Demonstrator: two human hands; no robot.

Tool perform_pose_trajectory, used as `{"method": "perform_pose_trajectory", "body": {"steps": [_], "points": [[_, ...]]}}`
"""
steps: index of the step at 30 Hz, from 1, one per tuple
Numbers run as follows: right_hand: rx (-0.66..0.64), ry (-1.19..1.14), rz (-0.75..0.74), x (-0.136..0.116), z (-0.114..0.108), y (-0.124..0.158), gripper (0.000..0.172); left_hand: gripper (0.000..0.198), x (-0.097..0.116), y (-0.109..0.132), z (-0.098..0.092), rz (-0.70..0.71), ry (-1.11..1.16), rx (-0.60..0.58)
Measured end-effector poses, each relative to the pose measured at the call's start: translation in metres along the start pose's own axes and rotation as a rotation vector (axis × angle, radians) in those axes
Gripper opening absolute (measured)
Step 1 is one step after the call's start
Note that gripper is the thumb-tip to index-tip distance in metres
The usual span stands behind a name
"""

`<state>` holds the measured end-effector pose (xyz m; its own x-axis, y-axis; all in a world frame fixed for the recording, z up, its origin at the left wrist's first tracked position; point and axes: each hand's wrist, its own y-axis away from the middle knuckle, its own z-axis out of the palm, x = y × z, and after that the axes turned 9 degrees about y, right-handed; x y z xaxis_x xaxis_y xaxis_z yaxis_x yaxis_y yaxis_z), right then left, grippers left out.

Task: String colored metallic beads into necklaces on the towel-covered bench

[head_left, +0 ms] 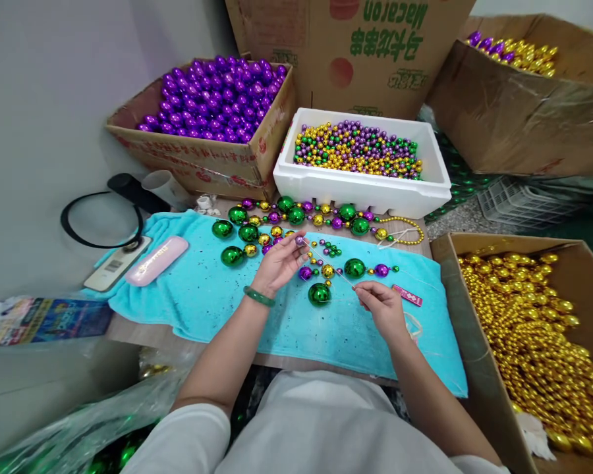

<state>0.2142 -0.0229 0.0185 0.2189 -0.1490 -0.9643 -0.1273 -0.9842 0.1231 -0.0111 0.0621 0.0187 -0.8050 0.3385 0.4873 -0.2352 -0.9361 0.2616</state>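
Note:
My left hand point(282, 262), with a green bangle point(259, 296) at its wrist, pinches a small purple bead point(300, 241) above the turquoise towel point(286, 329). A thin pale string point(343, 278) runs from that bead to my right hand point(381, 304), whose thumb and forefinger are closed on it. Between and below the hands lie a large green ball point(319, 293), a gold ball point(328, 270) and a purple ball point(305, 273). Another green ball point(354, 268) and a purple ball point(381, 270) lie farther right, in a row with smaller beads. Several small loose beads sit just behind.
Behind the towel stand a box of purple balls point(217, 99) and a white foam box point(360, 187) of small beads. A box point(474, 355) of gold strands is at the right. A phone point(116, 264) and pink case point(157, 261) lie left.

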Motion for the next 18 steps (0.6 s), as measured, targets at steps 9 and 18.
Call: {"method": "perform_pose_trajectory", "body": {"steps": [9,18], "points": [[-0.023,0.015,0.004,-0.0023,0.0006,0.0034,0.017,0.022,0.0005,0.0052,0.0042,-0.017,0.107,0.037],[-0.032,0.004,0.011,-0.0058,0.0051,0.0072,0.016,0.027,0.0008,0.0104,0.0080,-0.094,0.215,0.066]]}}
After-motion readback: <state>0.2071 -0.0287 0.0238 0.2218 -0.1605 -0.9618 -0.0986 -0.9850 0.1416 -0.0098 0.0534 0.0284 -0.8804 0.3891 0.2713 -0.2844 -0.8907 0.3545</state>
